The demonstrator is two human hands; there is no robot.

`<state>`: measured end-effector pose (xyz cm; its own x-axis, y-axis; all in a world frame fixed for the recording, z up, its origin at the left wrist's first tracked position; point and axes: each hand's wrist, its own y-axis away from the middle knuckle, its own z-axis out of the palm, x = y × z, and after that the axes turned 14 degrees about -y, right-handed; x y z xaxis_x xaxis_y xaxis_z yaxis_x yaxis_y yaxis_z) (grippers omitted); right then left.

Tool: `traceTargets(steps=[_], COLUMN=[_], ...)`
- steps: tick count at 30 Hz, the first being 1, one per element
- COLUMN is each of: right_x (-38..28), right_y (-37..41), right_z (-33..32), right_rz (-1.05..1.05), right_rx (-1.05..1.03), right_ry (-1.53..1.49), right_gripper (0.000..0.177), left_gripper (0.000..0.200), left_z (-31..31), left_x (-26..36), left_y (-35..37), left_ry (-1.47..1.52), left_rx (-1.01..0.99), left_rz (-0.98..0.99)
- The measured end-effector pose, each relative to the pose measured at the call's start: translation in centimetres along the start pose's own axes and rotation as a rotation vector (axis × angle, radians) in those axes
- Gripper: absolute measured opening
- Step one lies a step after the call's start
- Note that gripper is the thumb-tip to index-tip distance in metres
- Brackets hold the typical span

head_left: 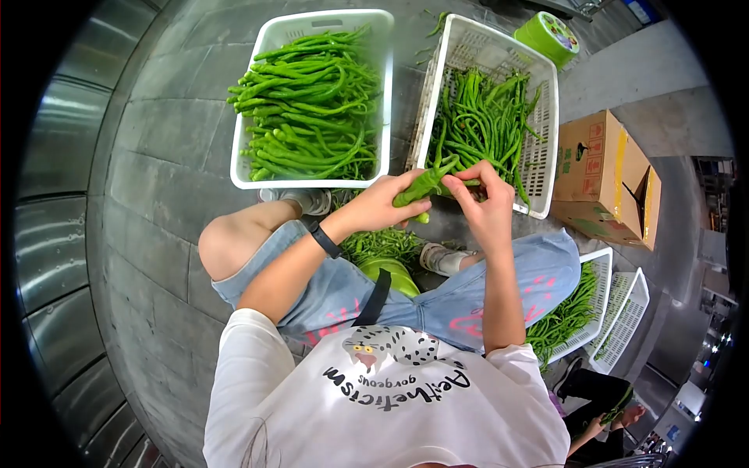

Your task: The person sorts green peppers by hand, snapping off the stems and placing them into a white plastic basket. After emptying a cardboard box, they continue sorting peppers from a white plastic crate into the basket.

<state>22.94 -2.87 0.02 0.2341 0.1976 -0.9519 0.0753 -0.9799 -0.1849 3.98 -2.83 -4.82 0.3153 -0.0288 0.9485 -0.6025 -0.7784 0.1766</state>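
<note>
My left hand (382,204), with a black band on its wrist, is closed around a few long green peppers (422,187). Just to the right, my right hand (485,201) has thumb and forefinger pinched together at the end of one of these peppers. Both hands are above the floor, in front of my knees. Beyond my left hand stands a white crate (243,148) of long green peppers laid mostly side by side. Past my right hand is a white slatted crate (546,125) of tangled green peppers.
Green trimmings (382,244) lie between my feet, near a bright green rounded object (394,274). To the right stand a cardboard box (605,175) and more white crates (624,320). A green tub (548,39) is at the back. Another person's hand (630,415) shows lower right.
</note>
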Motion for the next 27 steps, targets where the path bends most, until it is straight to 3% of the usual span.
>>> traceTargets(steps=[4, 7, 13, 16, 20, 21, 24, 26, 27], right_x=[-0.7, 1.1, 1.7, 2.7, 2.5, 3.0, 5.0, 5.9, 5.0], right_y=[-0.2, -0.1, 0.4, 0.5, 0.5, 0.4, 1.7, 2.9, 3.2], right_z=[-0.2, -0.6, -0.7, -0.3, 0.3, 0.0, -0.2, 0.2, 0.7], right_rz=[0.16, 0.385, 0.407, 0.532, 0.525, 0.507, 0.523, 0.471, 0.485], right_rx=[-0.075, -0.122, -0.246, -0.301, -0.17, -0.224, -0.41, -0.613, -0.462], right_ry=[-0.097, -0.513, -1.05, -1.475, -1.555, -1.495, -0.56, -0.479, -0.49], right_gripper=[0.02, 0.016, 0.006, 0.013, 0.011, 0.007, 0.008, 0.024, 0.025], left_gripper=[0.039, 0.038, 0.038, 0.038, 0.035, 0.036, 0.037, 0.037, 0.037], left_z=[0.0, -0.1, -0.5, -0.4, -0.5, -0.6, -1.3, -1.3, -1.2], left_x=[0.7, 1.3, 0.3, 0.4, -0.1, 0.1, 0.0, -0.4, -0.4], left_y=[0.2, 0.6, 0.6, 0.7, 0.5, 0.5, 0.5, 0.4, 0.3], left_ry=[0.058, 0.106, 0.277, 0.401, 0.558, 0.531, 0.576, 0.494, 0.477], left_rx=[0.078, 0.082, 0.037, -0.037, -0.044, -0.016, -0.07, -0.119, -0.148], left_rz=[0.05, 0.048, 0.033, -0.014, -0.002, -0.028, -0.021, -0.032, -0.044])
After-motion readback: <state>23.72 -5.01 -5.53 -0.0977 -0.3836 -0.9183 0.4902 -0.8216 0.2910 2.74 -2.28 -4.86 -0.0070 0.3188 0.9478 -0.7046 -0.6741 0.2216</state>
